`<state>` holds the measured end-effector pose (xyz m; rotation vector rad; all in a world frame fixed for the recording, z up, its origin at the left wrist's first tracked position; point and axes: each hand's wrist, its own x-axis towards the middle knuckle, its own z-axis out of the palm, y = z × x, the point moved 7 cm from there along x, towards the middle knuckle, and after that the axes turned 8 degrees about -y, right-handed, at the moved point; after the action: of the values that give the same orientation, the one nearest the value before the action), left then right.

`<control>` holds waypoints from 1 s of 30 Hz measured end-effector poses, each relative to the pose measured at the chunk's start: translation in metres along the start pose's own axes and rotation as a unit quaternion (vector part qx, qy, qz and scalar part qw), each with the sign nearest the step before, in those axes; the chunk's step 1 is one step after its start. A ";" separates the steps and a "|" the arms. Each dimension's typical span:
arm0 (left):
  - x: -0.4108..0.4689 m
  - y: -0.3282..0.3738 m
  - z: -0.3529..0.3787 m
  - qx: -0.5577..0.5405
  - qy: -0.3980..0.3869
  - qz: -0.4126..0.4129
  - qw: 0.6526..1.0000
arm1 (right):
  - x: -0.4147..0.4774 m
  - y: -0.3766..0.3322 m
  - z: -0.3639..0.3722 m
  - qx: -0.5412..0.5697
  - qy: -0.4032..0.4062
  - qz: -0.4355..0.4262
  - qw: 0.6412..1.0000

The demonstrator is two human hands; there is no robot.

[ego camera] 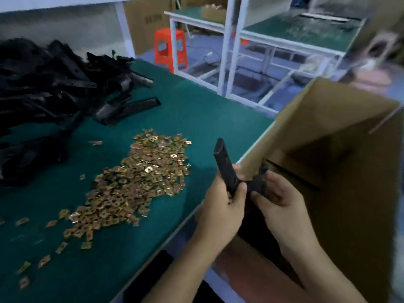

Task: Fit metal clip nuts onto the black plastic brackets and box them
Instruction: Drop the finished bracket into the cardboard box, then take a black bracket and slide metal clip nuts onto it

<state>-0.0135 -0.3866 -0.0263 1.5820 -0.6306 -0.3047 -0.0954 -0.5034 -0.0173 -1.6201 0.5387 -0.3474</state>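
Just past the bench (196, 110) edge, both hands grip a black bracket (226, 167).
Beside the open cardboard box (336, 127), left hand (223, 200) and right hand (282, 200) clasp it; clip nuts (142, 182) pile left, bracket heap (43, 84) far left.

brackets (43, 88) black | clip nuts (140, 182) gold | table (196, 106) green | stool (170, 49) orange

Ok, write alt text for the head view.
A person's left hand and right hand grip a black plastic bracket beside an open cardboard box. On the green table lie a pile of metal clip nuts and a heap of black brackets.
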 end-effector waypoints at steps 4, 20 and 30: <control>0.004 -0.052 0.056 0.061 -0.154 -0.160 0.973 | -0.007 0.041 -0.051 -0.110 0.024 0.053 0.992; -0.026 0.033 -0.069 0.134 -0.003 0.013 0.991 | 0.007 -0.020 0.086 -0.249 -0.101 -0.086 0.959; -0.128 0.018 -0.311 0.144 0.415 -0.110 0.892 | 0.021 -0.066 0.325 -0.238 -0.336 -0.250 0.876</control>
<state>0.0489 -0.0575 0.0074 1.8707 0.1840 0.3223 0.1011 -0.2366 0.0057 -2.2067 -0.3750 0.0022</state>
